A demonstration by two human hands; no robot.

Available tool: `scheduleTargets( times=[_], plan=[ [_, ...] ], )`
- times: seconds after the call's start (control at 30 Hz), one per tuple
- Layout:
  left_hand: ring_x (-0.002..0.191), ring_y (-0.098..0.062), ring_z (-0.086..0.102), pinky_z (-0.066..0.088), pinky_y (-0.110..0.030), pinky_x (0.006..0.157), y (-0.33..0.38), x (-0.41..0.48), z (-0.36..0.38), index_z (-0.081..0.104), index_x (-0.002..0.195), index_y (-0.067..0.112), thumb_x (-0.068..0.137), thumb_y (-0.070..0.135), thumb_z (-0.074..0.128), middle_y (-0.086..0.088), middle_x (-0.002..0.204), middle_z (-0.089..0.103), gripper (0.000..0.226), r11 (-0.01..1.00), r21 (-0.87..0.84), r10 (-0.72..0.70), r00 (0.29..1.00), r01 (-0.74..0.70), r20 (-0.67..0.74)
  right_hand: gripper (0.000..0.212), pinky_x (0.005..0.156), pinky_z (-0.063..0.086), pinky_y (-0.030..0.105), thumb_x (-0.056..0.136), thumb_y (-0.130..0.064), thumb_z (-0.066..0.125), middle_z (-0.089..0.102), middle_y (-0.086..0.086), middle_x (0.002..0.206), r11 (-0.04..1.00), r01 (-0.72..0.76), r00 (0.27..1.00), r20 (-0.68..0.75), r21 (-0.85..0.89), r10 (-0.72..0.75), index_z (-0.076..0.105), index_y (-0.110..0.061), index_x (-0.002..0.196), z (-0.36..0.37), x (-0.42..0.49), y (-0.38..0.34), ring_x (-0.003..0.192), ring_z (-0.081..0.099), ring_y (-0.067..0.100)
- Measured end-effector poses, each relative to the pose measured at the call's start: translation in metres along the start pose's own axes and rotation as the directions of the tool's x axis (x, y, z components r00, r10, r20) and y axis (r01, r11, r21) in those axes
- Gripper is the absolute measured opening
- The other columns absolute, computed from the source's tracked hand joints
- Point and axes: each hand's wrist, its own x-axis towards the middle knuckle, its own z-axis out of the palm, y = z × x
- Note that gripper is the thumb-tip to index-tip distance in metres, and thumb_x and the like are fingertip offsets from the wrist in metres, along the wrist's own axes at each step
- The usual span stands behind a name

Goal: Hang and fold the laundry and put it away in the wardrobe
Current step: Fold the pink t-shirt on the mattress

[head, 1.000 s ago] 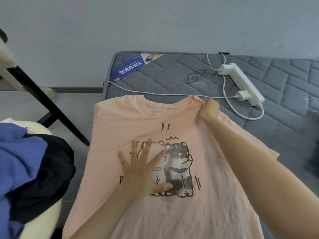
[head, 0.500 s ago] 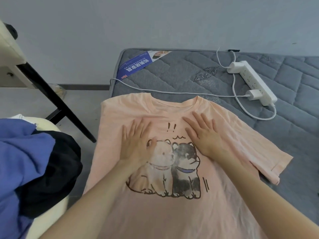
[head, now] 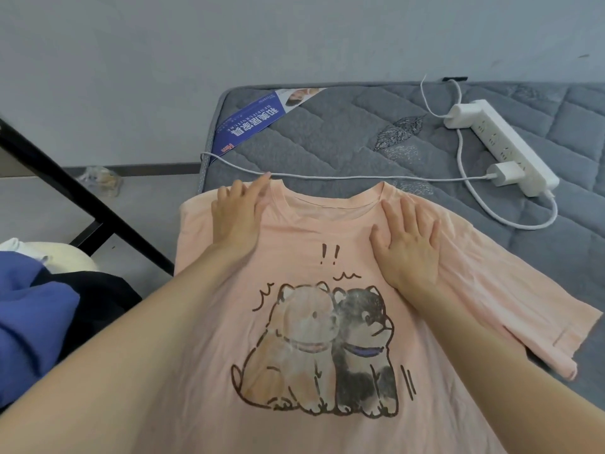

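Note:
A peach T-shirt (head: 314, 240) with a print of two cartoon dogs lies face up on the grey quilted mattress (head: 327, 136). Its collar points away from me and its right sleeve spreads out to the right. My left hand (head: 240, 217) presses flat on the left shoulder beside the collar, fingers straight. My right hand (head: 407, 244) presses flat on the right shoulder, fingers spread. Neither hand holds any cloth.
A white power strip (head: 504, 142) with a charger and a cable (head: 360, 176) lies on the mattress just beyond the collar. A blue printed label (head: 255, 126) sits at the mattress corner. Blue and black clothes (head: 39, 316) are piled at the left, beside a black frame leg (head: 82, 201).
Both hands slid up from the chest print to the shoulders, one on each side of the collar. A second ago my right hand was at the right shoulder edge.

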Motion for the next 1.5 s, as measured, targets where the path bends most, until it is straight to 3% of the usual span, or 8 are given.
scheduleTargets(
  times=[0.2, 0.5, 0.67, 0.77, 0.97, 1.13, 1.3, 1.5],
  plan=[
    [0.098, -0.023, 0.054, 0.041, -0.035, 0.073, 0.013, 0.02, 0.0, 0.062, 0.104, 0.019, 0.094, 0.031, 0.054, -0.002, 0.103, 0.057, 0.017, 0.993, -0.114, -0.012, 0.999, 0.017, 0.052, 0.057, 0.119, 0.003, 0.047, 0.093, -0.052, 0.024, 0.015, -0.003, 0.159, 1.0, -0.002, 1.0, -0.009, -0.001, 0.002, 0.024, -0.035, 0.148, -0.004, -0.001, -0.003, 0.145, 0.008, 0.024],
    [0.092, -0.026, 0.055, 0.038, -0.038, 0.068, 0.021, 0.03, 0.006, 0.057, 0.097, 0.016, 0.097, 0.024, 0.049, -0.003, 0.099, 0.058, 0.012, 0.992, -0.092, -0.094, 0.993, 0.088, -0.064, 0.059, 0.119, -0.003, 0.045, 0.095, -0.041, 0.024, 0.015, 0.0, 0.159, 1.0, 0.005, 1.0, -0.028, -0.013, -0.005, 0.018, -0.027, 0.151, -0.009, -0.002, -0.006, 0.147, 0.005, 0.023],
    [0.11, -0.026, 0.051, 0.04, -0.039, 0.089, 0.04, 0.017, 0.008, 0.046, 0.129, 0.016, 0.095, 0.009, 0.046, -0.005, 0.12, 0.057, 0.035, 0.977, -0.157, -0.166, 0.978, 0.145, -0.128, 0.058, 0.12, -0.006, 0.043, 0.095, -0.04, 0.022, 0.013, -0.001, 0.16, 1.0, -0.003, 1.0, -0.017, -0.024, 0.003, 0.017, -0.027, 0.152, -0.007, -0.001, -0.005, 0.148, 0.004, 0.023],
    [0.123, -0.023, 0.045, 0.034, -0.037, 0.104, 0.057, -0.012, 0.009, 0.038, 0.139, 0.011, 0.095, 0.007, 0.042, -0.005, 0.134, 0.049, 0.044, 0.985, -0.174, -0.025, 0.989, -0.001, -0.149, 0.052, 0.12, 0.0, 0.042, 0.099, -0.025, 0.027, 0.019, 0.002, 0.159, 0.998, 0.055, 0.994, -0.093, 0.043, -0.051, 0.022, -0.021, 0.151, -0.008, -0.002, -0.005, 0.147, 0.011, 0.022],
    [0.146, -0.016, -0.005, -0.006, -0.045, 0.118, 0.074, -0.056, 0.039, 0.005, 0.152, 0.023, 0.1, 0.035, 0.022, 0.003, 0.16, -0.003, 0.056, 0.991, 0.072, 0.093, 0.973, -0.111, 0.212, 0.043, 0.118, 0.017, 0.028, 0.096, -0.008, 0.044, 0.047, 0.002, 0.144, 0.909, 0.35, 0.936, -0.119, 0.225, -0.331, 0.05, -0.014, 0.138, -0.01, -0.007, -0.007, 0.138, 0.038, 0.018],
    [0.146, -0.026, -0.011, -0.013, -0.058, 0.11, 0.055, -0.039, 0.04, 0.013, 0.146, 0.048, 0.093, 0.058, 0.017, 0.002, 0.159, -0.009, 0.054, 0.989, 0.138, -0.078, 0.98, 0.053, 0.181, 0.046, 0.12, 0.002, 0.037, 0.099, -0.04, 0.026, 0.022, -0.009, 0.157, 0.97, 0.224, 0.974, 0.012, 0.094, -0.226, 0.033, -0.04, 0.145, -0.011, 0.0, -0.001, 0.147, 0.011, 0.015],
    [0.147, -0.02, -0.004, -0.006, -0.06, 0.113, 0.025, -0.021, 0.032, 0.006, 0.148, 0.042, 0.092, 0.06, 0.016, 0.011, 0.159, -0.004, 0.059, 0.99, 0.129, -0.075, 0.982, 0.053, 0.173, 0.058, 0.118, -0.005, 0.043, 0.094, -0.05, 0.019, 0.01, -0.006, 0.159, 0.999, -0.041, 0.999, 0.004, 0.016, 0.041, 0.017, -0.035, 0.149, -0.007, 0.001, 0.003, 0.147, 0.0, 0.02],
    [0.145, -0.022, -0.016, -0.012, -0.059, 0.11, 0.025, -0.013, 0.024, -0.007, 0.15, 0.032, 0.092, 0.063, 0.011, 0.009, 0.158, -0.016, 0.067, 0.974, 0.196, -0.171, 0.929, 0.11, 0.327, 0.06, 0.118, -0.007, 0.047, 0.097, -0.045, 0.018, 0.004, 0.004, 0.161, 0.995, -0.088, 0.996, 0.016, -0.043, 0.089, 0.008, -0.024, 0.153, -0.005, -0.002, -0.003, 0.147, -0.002, 0.025]
  ],
)
